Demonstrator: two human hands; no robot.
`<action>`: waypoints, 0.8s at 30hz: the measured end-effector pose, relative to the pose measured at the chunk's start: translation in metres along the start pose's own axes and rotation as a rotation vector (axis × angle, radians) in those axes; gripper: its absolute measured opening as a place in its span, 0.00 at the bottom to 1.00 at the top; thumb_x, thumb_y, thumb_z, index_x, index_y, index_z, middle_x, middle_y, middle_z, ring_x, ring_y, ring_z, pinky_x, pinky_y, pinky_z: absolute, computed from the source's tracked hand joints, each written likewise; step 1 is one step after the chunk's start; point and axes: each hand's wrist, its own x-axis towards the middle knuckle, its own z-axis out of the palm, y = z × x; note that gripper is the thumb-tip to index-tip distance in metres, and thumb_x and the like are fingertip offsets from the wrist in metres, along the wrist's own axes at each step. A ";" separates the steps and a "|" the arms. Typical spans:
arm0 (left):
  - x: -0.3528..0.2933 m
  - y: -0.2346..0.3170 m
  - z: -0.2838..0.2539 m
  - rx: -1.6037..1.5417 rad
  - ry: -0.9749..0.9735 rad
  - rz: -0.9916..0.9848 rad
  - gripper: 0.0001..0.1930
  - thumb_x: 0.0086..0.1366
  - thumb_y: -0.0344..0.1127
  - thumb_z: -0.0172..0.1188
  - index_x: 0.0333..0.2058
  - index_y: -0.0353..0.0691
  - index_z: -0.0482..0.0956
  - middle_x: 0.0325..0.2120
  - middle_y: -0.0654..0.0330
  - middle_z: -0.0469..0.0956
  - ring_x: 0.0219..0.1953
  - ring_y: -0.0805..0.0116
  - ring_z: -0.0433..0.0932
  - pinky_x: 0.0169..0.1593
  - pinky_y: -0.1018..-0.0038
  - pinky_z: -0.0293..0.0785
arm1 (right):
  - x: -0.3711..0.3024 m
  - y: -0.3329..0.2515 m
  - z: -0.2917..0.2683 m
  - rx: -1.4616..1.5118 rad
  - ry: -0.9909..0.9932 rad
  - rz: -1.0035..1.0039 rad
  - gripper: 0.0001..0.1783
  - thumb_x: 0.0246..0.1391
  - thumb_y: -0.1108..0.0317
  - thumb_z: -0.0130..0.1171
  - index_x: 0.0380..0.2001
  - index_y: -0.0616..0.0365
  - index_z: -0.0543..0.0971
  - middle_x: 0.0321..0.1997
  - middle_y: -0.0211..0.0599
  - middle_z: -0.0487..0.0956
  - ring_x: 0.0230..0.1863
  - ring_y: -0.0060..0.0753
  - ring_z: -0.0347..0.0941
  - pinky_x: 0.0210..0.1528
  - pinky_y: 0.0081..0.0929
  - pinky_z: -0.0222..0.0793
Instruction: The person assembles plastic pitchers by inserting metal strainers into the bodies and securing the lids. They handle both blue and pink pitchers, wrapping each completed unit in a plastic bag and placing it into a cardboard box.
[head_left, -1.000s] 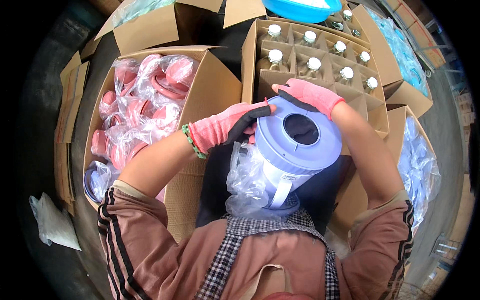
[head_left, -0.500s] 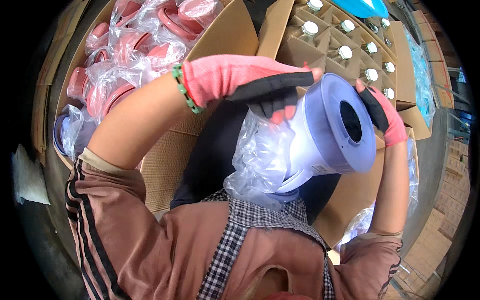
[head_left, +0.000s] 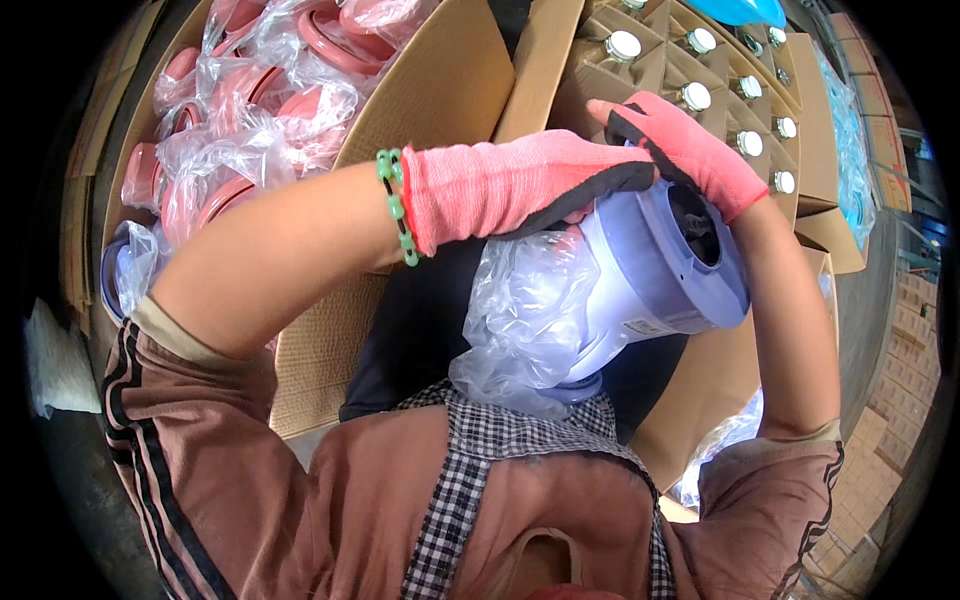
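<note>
A lavender plastic jug-like vessel (head_left: 635,285) lies tilted on my lap, its wide ringed end with a round dark opening facing up and right. Clear plastic wrap (head_left: 530,300) bunches around its other end. My left hand (head_left: 530,185), in a pink and black glove with bare fingertips, is closed on the vessel's upper side; some fingers are hidden behind it. Gloved the same way, my right hand (head_left: 685,150) bends over the far rim of the ringed end, its fingertips close to my left hand's.
At the left, a cardboard box (head_left: 425,85) holds several pink plastic pieces (head_left: 245,90) in clear wrap. Beyond my right hand, a divided carton (head_left: 720,75) holds glass bottles with white caps. Another open box (head_left: 700,400) stands at my right, and stacked cartons (head_left: 885,420) lie farther right.
My right hand has moved left and over the top of the ringed end, towards my left hand. My left hand has shifted slightly right and down along the vessel.
</note>
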 end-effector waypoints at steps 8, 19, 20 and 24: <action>-0.010 0.008 0.012 -0.187 0.153 -0.237 0.19 0.55 0.50 0.55 0.25 0.36 0.72 0.12 0.65 0.62 0.14 0.77 0.66 0.21 0.82 0.68 | 0.008 0.001 0.008 0.052 0.025 0.020 0.26 0.51 0.48 0.45 0.16 0.61 0.69 0.15 0.28 0.66 0.19 0.17 0.60 0.23 0.19 0.56; -0.034 0.029 0.010 1.246 0.298 0.456 0.43 0.44 0.52 0.63 0.53 0.32 0.54 0.46 0.43 0.63 0.54 0.51 0.58 0.53 0.68 0.59 | -0.072 0.022 0.000 0.549 0.231 -0.139 0.40 0.43 0.36 0.48 0.48 0.60 0.66 0.47 0.35 0.69 0.49 0.25 0.63 0.52 0.22 0.56; -0.028 0.029 0.004 1.299 0.184 0.587 0.44 0.44 0.51 0.63 0.53 0.32 0.54 0.46 0.44 0.63 0.55 0.50 0.58 0.53 0.66 0.58 | -0.087 0.028 0.006 0.596 0.258 -0.207 0.35 0.42 0.43 0.52 0.47 0.60 0.67 0.45 0.33 0.70 0.47 0.25 0.64 0.51 0.22 0.57; 0.004 0.001 -0.018 1.251 -0.045 0.919 0.43 0.41 0.47 0.66 0.53 0.35 0.55 0.47 0.49 0.64 0.54 0.48 0.58 0.54 0.60 0.56 | -0.138 0.037 0.041 0.145 0.496 -0.474 0.30 0.33 0.61 0.63 0.43 0.60 0.69 0.43 0.36 0.71 0.47 0.36 0.65 0.50 0.29 0.59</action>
